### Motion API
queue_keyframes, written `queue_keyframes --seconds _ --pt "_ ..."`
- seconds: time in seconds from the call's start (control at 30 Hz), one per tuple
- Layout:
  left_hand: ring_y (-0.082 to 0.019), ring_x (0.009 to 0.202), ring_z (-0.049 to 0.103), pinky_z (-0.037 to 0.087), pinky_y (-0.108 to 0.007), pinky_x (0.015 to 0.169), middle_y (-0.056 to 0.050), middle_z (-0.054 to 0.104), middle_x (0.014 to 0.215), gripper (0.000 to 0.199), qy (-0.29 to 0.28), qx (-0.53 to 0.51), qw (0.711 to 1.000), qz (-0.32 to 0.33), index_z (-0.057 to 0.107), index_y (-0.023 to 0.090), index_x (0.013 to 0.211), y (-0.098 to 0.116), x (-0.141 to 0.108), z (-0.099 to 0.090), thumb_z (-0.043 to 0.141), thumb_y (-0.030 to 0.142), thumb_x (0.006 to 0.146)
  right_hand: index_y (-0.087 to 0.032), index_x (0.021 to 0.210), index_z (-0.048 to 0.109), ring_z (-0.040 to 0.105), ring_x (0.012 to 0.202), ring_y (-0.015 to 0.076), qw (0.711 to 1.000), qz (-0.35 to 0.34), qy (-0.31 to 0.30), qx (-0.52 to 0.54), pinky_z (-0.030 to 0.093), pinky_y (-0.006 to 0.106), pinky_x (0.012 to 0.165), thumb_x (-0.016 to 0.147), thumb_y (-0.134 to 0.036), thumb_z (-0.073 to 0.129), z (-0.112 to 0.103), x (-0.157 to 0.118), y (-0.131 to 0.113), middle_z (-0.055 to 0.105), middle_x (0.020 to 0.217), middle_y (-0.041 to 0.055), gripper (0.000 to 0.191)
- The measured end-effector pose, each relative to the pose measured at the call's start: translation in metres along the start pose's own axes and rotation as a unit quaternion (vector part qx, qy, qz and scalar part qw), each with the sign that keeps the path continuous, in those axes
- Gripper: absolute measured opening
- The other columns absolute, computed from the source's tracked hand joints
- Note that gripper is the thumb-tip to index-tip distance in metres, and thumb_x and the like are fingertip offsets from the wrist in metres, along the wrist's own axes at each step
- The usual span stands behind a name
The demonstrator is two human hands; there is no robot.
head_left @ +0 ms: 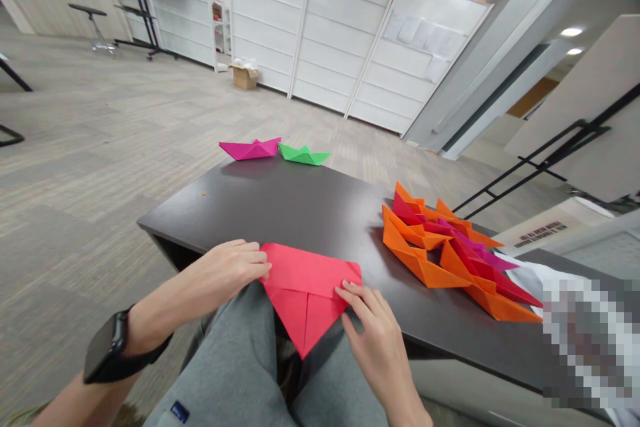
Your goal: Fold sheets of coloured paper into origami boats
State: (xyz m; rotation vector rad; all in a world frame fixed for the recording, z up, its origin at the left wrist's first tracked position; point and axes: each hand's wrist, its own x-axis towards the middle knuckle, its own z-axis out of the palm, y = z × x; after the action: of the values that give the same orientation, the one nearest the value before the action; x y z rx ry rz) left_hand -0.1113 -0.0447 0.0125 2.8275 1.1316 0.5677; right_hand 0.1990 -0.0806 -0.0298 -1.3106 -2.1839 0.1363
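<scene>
A folded sheet of red origami paper point(305, 287) lies at the near edge of a dark table point(280, 207), its point hanging down over my grey trousers point(230, 360). My left hand point(230, 273) grips the sheet's left edge, with a black smartwatch point(113, 347) on that wrist. My right hand point(373, 333) has its fingertips on the lower right edge of the sheet. Farther along the table lies a heap of orange, red and magenta paper boats point(450, 253). A magenta paper boat point(250, 149) and a green paper boat point(303, 155) stand at the far edge.
A pixelated patch point(590, 340) covers the lower right corner, and what lies behind it cannot be told. Beyond the table are a carpeted floor point(100, 120), white shelving panels point(320, 27), a cardboard box point(245, 77) and a stool point(93, 20).
</scene>
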Motion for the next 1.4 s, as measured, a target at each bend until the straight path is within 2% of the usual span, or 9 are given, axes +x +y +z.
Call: queue_keyframes --seconds 0.17,0.23,0.33,0.43,0.67,0.83,1.03,1.13,1.4 --pt "-0.016 0.083 0.064 0.049 -0.027 0.075 -0.002 0.069 0.089 0.015 0.04 -0.178 0.979 -0.094 0.067 0.022 0.093 0.0 -0.006 -0.022 0.052 0.019 0.095 -0.025 0.1 0.072 0.066 0.081 0.0187 0.985 0.05 0.051 0.154 0.055 0.032 0.074 0.093 -0.016 0.057 -0.019 0.001 -0.014 0.07 0.088 0.0036 0.019" --pt "-0.016 0.084 0.066 0.052 -0.027 0.077 -0.002 0.069 0.093 0.01 0.096 -0.275 0.941 -0.172 0.065 0.022 0.097 0.0 -0.006 -0.025 0.06 0.027 0.091 -0.024 0.104 0.071 0.066 0.079 0.0178 0.964 0.108 0.087 0.227 0.055 0.029 0.072 0.089 -0.023 0.065 -0.026 0.009 -0.015 0.07 0.086 0.0036 0.015" --pt "-0.017 0.081 0.069 0.057 -0.03 0.076 -0.001 0.068 0.091 0.031 0.168 -0.396 0.862 -0.269 0.059 0.021 0.105 -0.002 -0.001 -0.016 0.072 0.036 0.081 -0.022 0.117 0.063 0.065 0.073 0.0157 0.922 0.166 0.116 0.331 0.055 0.027 0.067 0.082 -0.03 0.073 -0.026 0.027 -0.006 0.066 0.084 0.0017 0.037" --pt "-0.015 0.069 0.067 0.058 -0.03 0.067 0.002 0.062 0.086 0.042 0.22 -0.418 0.82 -0.325 0.054 0.02 0.108 -0.007 0.007 0.008 0.076 0.036 0.075 -0.023 0.124 0.056 0.058 0.062 0.0112 0.919 0.19 0.104 0.33 0.053 0.027 0.062 0.079 -0.031 0.074 -0.013 0.044 0.009 0.061 0.092 0.0011 0.049" --pt "-0.02 0.089 0.066 0.056 -0.039 0.085 -0.006 0.062 0.102 0.014 0.257 -0.167 0.915 -0.263 0.061 0.019 0.099 -0.01 0.016 0.043 0.064 0.027 0.088 -0.024 0.116 0.064 0.061 0.088 0.0196 0.984 0.13 0.078 0.094 0.053 0.039 0.084 0.087 -0.025 0.063 0.007 0.049 0.022 0.058 0.109 0.0076 0.028" --pt "-0.019 0.099 0.067 0.054 -0.034 0.089 -0.006 0.071 0.106 0.021 0.129 -0.098 0.982 -0.101 0.068 0.02 0.101 -0.02 0.006 0.034 0.047 0.019 0.098 -0.024 0.099 0.071 0.062 0.107 0.0256 0.997 0.058 0.045 0.036 0.049 0.046 0.096 0.093 -0.022 0.055 0.005 0.048 0.021 0.068 0.112 0.0086 0.017" --pt "-0.027 0.114 0.066 0.053 -0.041 0.101 -0.012 0.069 0.127 0.039 0.026 -0.045 0.998 -0.039 0.069 0.019 0.12 -0.029 -0.009 0.018 0.071 0.034 0.084 -0.023 0.119 0.068 0.062 0.12 0.0263 0.997 -0.005 -0.071 -0.006 0.044 0.052 0.105 0.095 -0.022 0.054 -0.014 0.035 0.018 0.07 0.124 0.0087 0.028" --pt "-0.025 0.118 0.065 0.052 -0.041 0.103 -0.011 0.067 0.131 0.041 0.01 -0.052 0.998 -0.026 0.066 0.021 0.126 -0.034 -0.013 0.017 0.07 0.03 0.086 -0.025 0.14 0.053 0.051 0.134 0.0297 0.992 -0.026 -0.12 -0.03 0.037 0.058 0.111 0.087 -0.033 0.066 -0.025 0.024 0.018 0.06 0.14 0.0102 0.054" --pt "-0.024 0.122 0.062 0.05 -0.04 0.104 -0.008 0.066 0.133 0.037 -0.015 -0.075 0.997 -0.024 0.063 0.025 0.13 -0.04 -0.014 0.015 0.061 0.031 0.094 -0.029 0.134 0.058 0.051 0.134 0.0292 0.993 -0.035 -0.113 -0.005 0.036 0.059 0.112 0.087 -0.035 0.068 -0.023 0.018 0.027 0.061 0.139 0.008 0.048"
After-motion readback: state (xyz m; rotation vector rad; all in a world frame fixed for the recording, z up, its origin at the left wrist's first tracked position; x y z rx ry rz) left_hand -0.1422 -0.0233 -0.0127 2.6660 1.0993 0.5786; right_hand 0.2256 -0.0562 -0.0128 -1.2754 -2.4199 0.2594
